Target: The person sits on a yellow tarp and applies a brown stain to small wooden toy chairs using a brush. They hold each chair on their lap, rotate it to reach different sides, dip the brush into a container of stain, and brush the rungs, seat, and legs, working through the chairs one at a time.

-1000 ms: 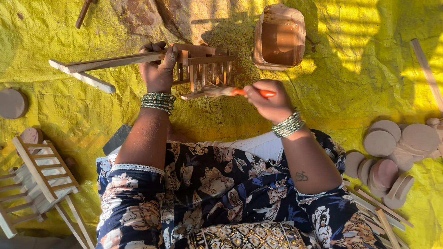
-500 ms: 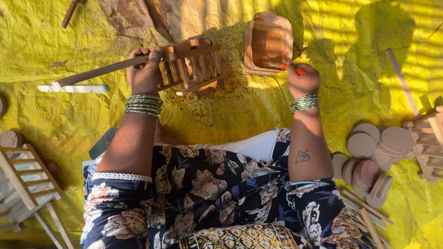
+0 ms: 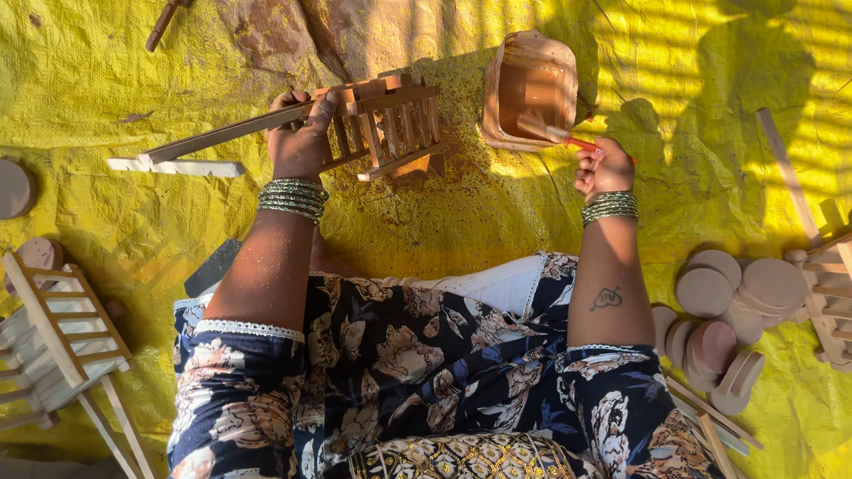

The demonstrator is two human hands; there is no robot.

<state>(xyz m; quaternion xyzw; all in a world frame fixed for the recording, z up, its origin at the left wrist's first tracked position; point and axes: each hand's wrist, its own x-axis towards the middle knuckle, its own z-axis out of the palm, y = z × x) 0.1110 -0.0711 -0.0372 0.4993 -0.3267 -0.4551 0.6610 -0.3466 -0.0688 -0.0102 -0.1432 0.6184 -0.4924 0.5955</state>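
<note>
Since the earlier frame, the right hand [image 3: 603, 169] had moved from in front of the body out to the tub [image 3: 531, 91], and the brush [image 3: 548, 132] it carried now had its bristles dipped inside.

Nearest the camera lay the person's lap in dark flowered cloth. To the right of the lap sat a loose heap of round wooden discs [image 3: 721, 303], roughly eight, though the overlap made the exact count uncertain, with a few thin wooden strips [image 3: 712, 419] below them. To the left stood one finished slatted frame [image 3: 47, 333]; another, partly cut off, stood at the right edge [image 3: 845, 288].

Further out, the right hand's fingers were curled tight around the brush's red handle. The left hand [image 3: 302, 140] gripped a small slatted wooden rack [image 3: 383, 122] with fingers closed over its long side bar, holding it tilted above the yellow sheet [image 3: 84, 82]. The rack hung just left of the tub, apart from it.

One pale wooden strip [image 3: 179, 167] lay flat beside the left hand, and one single disc [image 3: 0, 188] lay at the far left. At the top edge rested one dark stick [image 3: 169, 13] on a brown-stained patch.
</note>
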